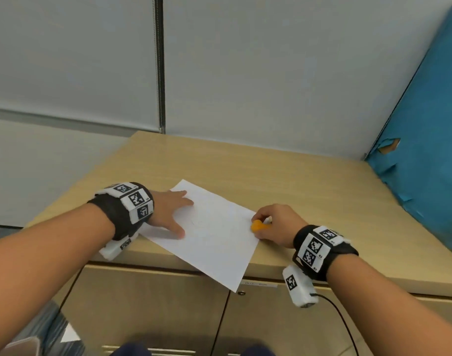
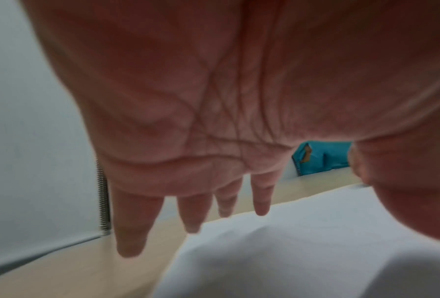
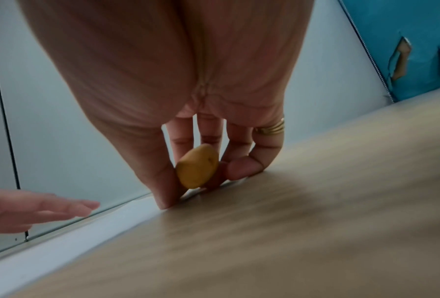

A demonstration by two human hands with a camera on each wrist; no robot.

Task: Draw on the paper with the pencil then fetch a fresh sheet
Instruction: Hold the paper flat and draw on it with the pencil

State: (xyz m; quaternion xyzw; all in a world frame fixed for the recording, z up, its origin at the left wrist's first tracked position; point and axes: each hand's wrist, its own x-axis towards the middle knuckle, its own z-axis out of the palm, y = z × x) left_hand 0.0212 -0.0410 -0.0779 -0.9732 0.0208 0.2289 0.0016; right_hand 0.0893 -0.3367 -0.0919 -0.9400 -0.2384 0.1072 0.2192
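Note:
A white sheet of paper [image 1: 214, 242] lies askew on the wooden cabinet top [image 1: 309, 191], its near corner hanging over the front edge. Faint pencil lines show near its middle. My left hand [image 1: 172, 213] lies flat on the sheet's left part, fingers straight and spread [image 2: 193, 223]. My right hand [image 1: 268, 223] is at the sheet's right edge. Its thumb and fingers pinch a small orange rounded piece [image 1: 257, 225] just above the surface [image 3: 197, 166]. I cannot tell whether this is the pencil's end; any shaft is hidden by the fingers.
A torn blue panel [image 1: 425, 150] leans along the right side of the top. Grey wall panels stand behind. Cabinet doors [image 1: 155, 304] are below the front edge, and a black cable [image 1: 340, 314] hangs from my right wrist unit.

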